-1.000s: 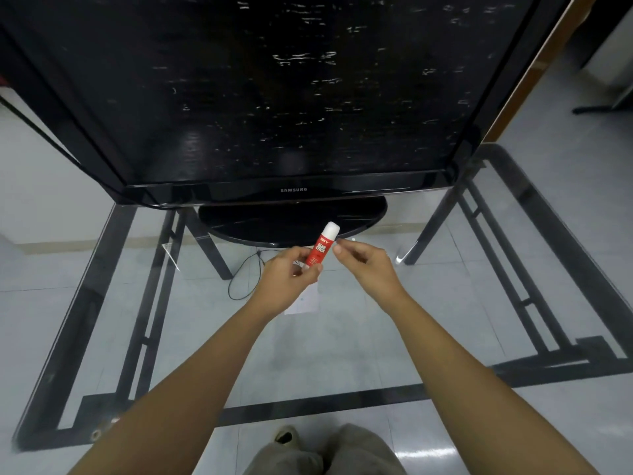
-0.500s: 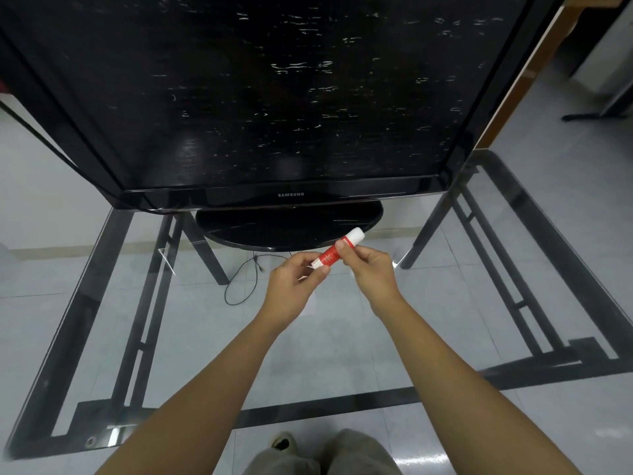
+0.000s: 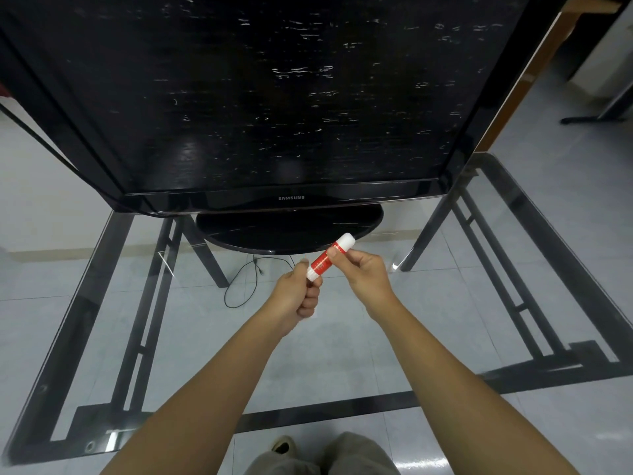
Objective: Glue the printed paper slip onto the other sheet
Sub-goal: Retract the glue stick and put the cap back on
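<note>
1. We are holding the glue stick (image 3: pixel 327 258) in the air just in front of the television's round base (image 3: pixel 287 231). It is tilting, with one white end up toward the base and the other down toward us.
2. Both ends of the tube are showing white, and what is inside it is staying hidden.
3. Our left hand (image 3: pixel 296 296) is pinching the lower white end between thumb and forefinger, and its other fingers are curling tight into the palm.
4. Our right hand (image 3: pixel 364 274) is gripping the red middle just below the upper white end, thumb on top and fingers wrapping underneath.
5. Both hands are hovering over the glass table (image 3: pixel 342 351), which is carrying the television (image 3: pixel 274 97). Through the glass, a black cable (image 3: pixel 245 286) is lying on the tiled floor near the base.
6. The television's top and sides are running out of view. The red label's print is too small for us to read. Farthest from the base, a shoe (image 3: pixel 284 446) is showing only partly.
</note>
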`<move>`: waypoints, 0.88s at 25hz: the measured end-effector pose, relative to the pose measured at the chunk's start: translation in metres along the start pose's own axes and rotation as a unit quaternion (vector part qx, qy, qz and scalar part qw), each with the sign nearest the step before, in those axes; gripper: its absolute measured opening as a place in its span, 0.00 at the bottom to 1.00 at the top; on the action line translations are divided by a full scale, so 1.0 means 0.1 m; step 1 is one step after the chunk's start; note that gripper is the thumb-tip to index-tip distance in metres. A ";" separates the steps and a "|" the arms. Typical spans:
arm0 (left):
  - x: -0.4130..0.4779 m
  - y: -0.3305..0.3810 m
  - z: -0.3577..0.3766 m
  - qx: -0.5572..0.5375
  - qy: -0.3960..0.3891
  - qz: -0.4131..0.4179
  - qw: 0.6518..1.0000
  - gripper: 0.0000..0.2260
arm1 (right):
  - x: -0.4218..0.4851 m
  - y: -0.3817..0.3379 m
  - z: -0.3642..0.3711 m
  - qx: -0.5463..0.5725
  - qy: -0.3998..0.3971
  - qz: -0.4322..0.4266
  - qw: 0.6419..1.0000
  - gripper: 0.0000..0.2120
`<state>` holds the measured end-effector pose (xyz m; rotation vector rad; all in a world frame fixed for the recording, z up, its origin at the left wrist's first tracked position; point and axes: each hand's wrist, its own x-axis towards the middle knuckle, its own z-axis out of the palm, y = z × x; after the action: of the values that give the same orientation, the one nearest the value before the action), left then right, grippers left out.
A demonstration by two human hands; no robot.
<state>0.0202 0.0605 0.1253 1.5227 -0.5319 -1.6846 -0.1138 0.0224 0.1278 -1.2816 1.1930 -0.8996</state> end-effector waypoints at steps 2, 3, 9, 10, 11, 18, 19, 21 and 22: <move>-0.01 0.06 0.01 -0.051 0.000 -0.087 0.995 0.24 | -0.01 0.00 0.01 0.000 -0.013 -0.004 1.000 0.09; -0.01 0.05 0.01 -0.031 0.009 -0.077 0.997 0.24 | -0.01 -0.01 0.00 0.004 -0.012 -0.003 1.000 0.09; -0.09 -0.08 -0.11 0.304 0.071 0.332 0.890 0.07 | 0.04 -0.12 -0.05 0.026 0.001 0.016 1.000 0.09; -0.08 -0.09 -0.14 0.334 0.077 0.367 0.865 0.08 | 0.03 -0.14 -0.04 0.029 -0.003 0.014 0.999 0.09; -0.08 -0.10 -0.15 0.349 0.079 0.389 0.849 0.11 | 0.03 -0.15 -0.03 0.034 -0.006 0.012 0.999 0.09; -0.13 0.12 0.00 -0.031 -0.020 0.056 0.998 0.24 | 0.04 -0.18 0.01 0.064 -0.011 -0.004 0.998 0.07; -0.14 0.13 0.00 0.007 -0.013 0.069 0.997 0.25 | 0.05 -0.17 0.01 0.067 -0.009 -0.004 0.998 0.07; -0.19 0.09 -0.03 0.191 0.052 0.212 0.957 0.23 | 0.04 -0.17 -0.01 0.076 0.002 0.000 0.997 0.08; -0.20 0.05 -0.05 0.286 0.088 0.302 0.905 0.21 | 0.04 -0.17 -0.03 0.079 0.004 0.000 0.997 0.08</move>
<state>0.0261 0.0735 0.1408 1.6430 -1.3287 -0.9322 -0.1134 0.0156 0.1442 -1.1510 1.1047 -0.9792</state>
